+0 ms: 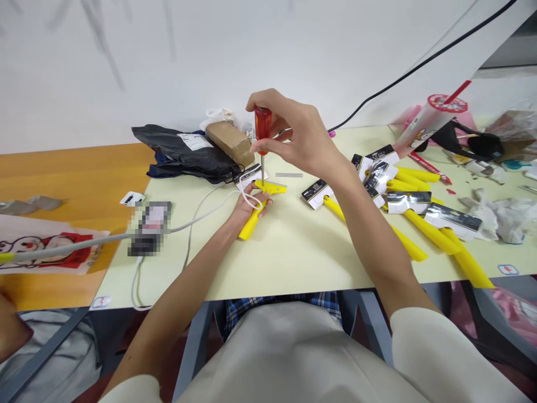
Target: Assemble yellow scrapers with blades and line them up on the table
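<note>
My left hand [250, 206] is closed around a yellow scraper [248, 225], its wide head pointing away from me. A screwdriver [263, 124] with a red handle stands upright over that head, its shaft tip meeting the yellow plastic. The fingers of my right hand [289, 126] grip the screwdriver's handle from above and the side. Just beyond the scraper head a thin flat metal blade [289, 175] lies on the table. A white cable [222, 200] loops over my left hand.
Several yellow scrapers [436, 235] with black-and-white package cards lie at right. Behind them stands a drink cup [434, 120] with a red straw. A black plastic bag [184, 154] and cardboard box [230, 141] sit by the wall. A blurred-out phone-like object [151, 224] is at left, near another person's arm [12, 327].
</note>
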Demonstrator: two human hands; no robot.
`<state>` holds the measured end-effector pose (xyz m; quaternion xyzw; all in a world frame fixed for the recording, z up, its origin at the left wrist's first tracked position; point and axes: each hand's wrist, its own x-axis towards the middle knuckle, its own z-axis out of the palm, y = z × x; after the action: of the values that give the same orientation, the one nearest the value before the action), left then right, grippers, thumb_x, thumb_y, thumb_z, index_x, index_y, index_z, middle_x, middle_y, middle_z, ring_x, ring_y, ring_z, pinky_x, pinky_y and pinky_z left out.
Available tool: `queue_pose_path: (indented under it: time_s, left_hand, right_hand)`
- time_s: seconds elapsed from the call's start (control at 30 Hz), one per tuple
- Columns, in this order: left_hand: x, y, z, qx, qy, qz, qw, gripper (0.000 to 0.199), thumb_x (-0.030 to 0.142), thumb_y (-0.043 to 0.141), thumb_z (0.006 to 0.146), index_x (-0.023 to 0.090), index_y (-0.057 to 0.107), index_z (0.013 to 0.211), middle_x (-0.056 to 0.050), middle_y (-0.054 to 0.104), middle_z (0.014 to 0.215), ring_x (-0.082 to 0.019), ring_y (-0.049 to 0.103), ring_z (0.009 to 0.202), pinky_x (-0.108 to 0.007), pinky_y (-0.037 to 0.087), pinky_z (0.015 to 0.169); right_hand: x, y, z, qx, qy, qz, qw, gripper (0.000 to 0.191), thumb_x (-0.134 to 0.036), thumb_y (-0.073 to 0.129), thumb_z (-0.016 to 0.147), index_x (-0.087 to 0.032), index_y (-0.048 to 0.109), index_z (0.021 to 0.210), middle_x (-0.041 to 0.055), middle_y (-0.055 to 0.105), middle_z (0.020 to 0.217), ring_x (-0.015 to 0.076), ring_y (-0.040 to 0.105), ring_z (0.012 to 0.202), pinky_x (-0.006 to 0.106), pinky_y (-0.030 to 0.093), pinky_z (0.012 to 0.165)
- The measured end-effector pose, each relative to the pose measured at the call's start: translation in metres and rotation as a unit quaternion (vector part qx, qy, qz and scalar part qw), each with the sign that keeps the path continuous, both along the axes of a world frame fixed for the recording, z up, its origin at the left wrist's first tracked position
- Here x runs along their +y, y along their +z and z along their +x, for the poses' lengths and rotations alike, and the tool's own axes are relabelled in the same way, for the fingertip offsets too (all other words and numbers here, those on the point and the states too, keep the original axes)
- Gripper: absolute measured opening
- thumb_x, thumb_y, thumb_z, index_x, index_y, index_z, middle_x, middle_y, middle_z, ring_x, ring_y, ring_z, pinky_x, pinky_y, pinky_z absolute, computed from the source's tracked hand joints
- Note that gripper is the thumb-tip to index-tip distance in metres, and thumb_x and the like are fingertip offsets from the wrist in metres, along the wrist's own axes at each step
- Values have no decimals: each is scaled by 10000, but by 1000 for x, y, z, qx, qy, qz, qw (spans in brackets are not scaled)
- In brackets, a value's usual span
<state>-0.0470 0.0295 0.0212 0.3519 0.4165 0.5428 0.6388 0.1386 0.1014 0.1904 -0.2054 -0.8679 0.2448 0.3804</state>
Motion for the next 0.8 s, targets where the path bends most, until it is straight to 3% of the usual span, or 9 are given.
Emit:
queue_pose_path:
  time_s: [0.17,0.4,0.57,0.8]
  left_hand:
    - [0,-6,-1,17,-12,6,1000,556,314,961,741,248,505,1051,13,713,857,-104,641,582,-179,348,407]
    - [-1,-1,3,-34,14,12,999,613,290,1003,693,250,509,1054,4,719,1062,-108,698,694,-163,374,384]
    - [-3,-2,4,-39,2,21,999,583,332,996,729,239,522,1055,0,720,1109,-86,695,707,-151,391,402]
    - [-4,-4,5,-12,5,32,999,603,355,992,733,243,486,1041,-4,733,996,-110,699,712,-149,382,405]
  right_hand:
    - [-4,3,1,-9,-11,-2,1000,448,-612,767,999,-361,625,1342,47,705,1398,269,724,1108,394,700,898]
    - [-16,13,13,0,-22,35,999,408,-384,761,1015,-394,633,1403,-1,750,1248,244,730,1115,368,683,1004]
    - [-18,15,12,30,-8,85,996,366,-304,784,992,-389,666,1328,-16,756,1168,226,748,1016,361,693,949]
    - [-16,16,5,5,-22,121,992,268,-488,809,973,-352,658,1148,-1,747,1156,201,752,876,339,697,785]
